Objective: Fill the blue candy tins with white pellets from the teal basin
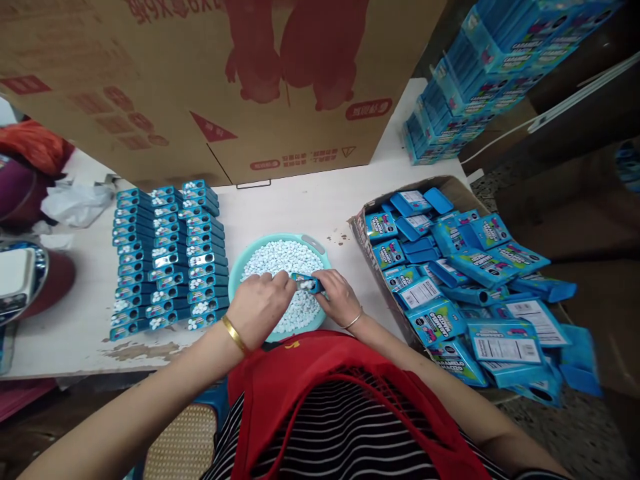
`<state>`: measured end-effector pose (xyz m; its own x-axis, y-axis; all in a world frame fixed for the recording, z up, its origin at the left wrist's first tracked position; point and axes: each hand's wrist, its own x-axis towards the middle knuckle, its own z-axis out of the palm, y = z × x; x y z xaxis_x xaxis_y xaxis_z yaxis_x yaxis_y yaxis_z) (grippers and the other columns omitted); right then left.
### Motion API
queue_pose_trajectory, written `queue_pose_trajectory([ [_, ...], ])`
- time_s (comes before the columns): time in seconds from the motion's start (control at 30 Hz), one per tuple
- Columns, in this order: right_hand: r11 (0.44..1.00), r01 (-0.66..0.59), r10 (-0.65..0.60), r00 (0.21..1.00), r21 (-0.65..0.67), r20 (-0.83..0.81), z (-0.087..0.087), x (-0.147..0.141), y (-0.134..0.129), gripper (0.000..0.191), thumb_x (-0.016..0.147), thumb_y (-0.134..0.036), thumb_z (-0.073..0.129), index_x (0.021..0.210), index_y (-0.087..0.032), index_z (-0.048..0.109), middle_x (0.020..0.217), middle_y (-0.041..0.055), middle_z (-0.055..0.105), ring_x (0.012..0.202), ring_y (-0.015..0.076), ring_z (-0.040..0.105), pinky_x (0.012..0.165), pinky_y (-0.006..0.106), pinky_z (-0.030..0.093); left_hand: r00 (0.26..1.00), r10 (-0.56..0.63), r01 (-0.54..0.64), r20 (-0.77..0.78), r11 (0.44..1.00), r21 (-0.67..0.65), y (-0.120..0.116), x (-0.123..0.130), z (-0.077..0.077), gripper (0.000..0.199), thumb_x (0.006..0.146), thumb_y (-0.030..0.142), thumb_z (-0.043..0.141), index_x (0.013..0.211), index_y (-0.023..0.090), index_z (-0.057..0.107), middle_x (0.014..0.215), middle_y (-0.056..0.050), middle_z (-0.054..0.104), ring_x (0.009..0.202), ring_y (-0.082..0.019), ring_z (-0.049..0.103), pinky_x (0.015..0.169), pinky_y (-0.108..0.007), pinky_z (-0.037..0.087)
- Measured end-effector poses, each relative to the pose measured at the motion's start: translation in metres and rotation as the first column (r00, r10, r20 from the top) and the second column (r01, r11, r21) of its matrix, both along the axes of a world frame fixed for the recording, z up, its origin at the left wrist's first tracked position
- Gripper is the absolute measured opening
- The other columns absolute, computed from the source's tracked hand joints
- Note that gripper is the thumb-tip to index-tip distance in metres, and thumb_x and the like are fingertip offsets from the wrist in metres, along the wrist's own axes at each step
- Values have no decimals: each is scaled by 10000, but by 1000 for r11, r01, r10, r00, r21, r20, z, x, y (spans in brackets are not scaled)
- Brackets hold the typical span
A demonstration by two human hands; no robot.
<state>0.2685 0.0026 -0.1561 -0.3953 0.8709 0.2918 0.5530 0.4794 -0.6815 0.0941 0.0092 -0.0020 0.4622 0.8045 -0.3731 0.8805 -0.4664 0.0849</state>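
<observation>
Over a mint-green basin [235, 267] my right hand [340, 297] grips a small blue candy box [314, 287], with white candies [305, 285] at its open end. My left hand [263, 303], with a gold bangle at the wrist, is closed in a fist against the box's other side. What its fingers hold is hidden under the knuckles. Small round white candies [285, 257] fill much of the basin below both hands.
Rows of blue boxes [205, 267], several topped with white candies, stand at left. A carton [367, 233] heaped with blue boxes is at right. A large cardboard box [300, 133] walls the back; wrapped box stacks [465, 93] rise at back right. A red pot [57, 280] stands far left.
</observation>
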Motion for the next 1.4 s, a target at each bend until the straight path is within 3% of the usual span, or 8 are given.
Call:
queue_pose_trajectory([
  [0.17,1000,22,-22,999,-20,-33,-3,7,1,361,810,-116,488,1162,-177,534,1074,128,631,1021,283,547,891,454,476,996,91,-92,28,995,50,12,-45,-26,186,904,188,404,975,206,575,912,-66,569,829,-214,575,745,-342,441],
  [0.33,984,156,-164,982,-84,-98,2,25,1,281,852,-250,550,1128,-200,537,1034,116,628,979,277,567,851,430,485,942,325,-330,-79,942,-60,27,-102,-119,240,865,109,379,1006,155,568,981,-110,582,876,-247,593,747,-359,453],
  [0.5,955,275,-286,953,-114,-101,6,40,0,282,852,-342,577,1092,-197,545,1002,106,638,947,262,579,834,407,479,945,320,-305,70,938,-163,28,-76,-203,251,846,114,436,1048,174,573,1093,-96,605,1018,-230,576,868,-334,448],
  [0.63,928,328,-353,925,-176,-137,5,43,-3,306,836,-379,598,1085,-209,543,998,85,646,925,240,601,818,375,488,919,329,-285,217,935,-211,23,-47,-226,343,817,125,489,1153,172,539,1190,-93,593,1071,-213,566,933,-310,435],
  [0.8,927,319,-348,928,-198,-134,5,43,-4,297,845,-381,585,1086,-212,540,995,82,645,927,237,608,813,366,493,876,340,-263,342,931,-252,13,-62,-198,316,824,199,506,1137,169,540,1066,-70,633,881,-176,602,829,-297,475],
  [1.0,974,215,-219,974,-69,-62,1,34,1,285,859,-273,538,1135,-202,537,1047,118,639,984,277,584,864,432,486,836,230,-161,499,971,-179,7,-82,-108,241,859,300,515,1063,174,546,961,-52,617,817,-158,570,777,-288,454],
  [1.17,997,62,-62,998,35,-10,0,12,4,351,815,-139,495,1163,-175,529,1085,129,638,1017,283,570,901,445,481,944,98,-55,314,988,-143,11,-63,-50,192,860,229,488,1043,197,539,998,-46,597,888,-175,576,791,-295,453],
  [1.4,1000,1,-1,1000,29,11,-2,-4,1,412,773,-89,472,1172,-174,528,1087,124,638,1033,278,568,896,444,493,998,68,-68,-9,996,-55,5,-15,-12,220,880,103,366,909,176,571,852,-72,560,779,-198,582,736,-343,458],
])
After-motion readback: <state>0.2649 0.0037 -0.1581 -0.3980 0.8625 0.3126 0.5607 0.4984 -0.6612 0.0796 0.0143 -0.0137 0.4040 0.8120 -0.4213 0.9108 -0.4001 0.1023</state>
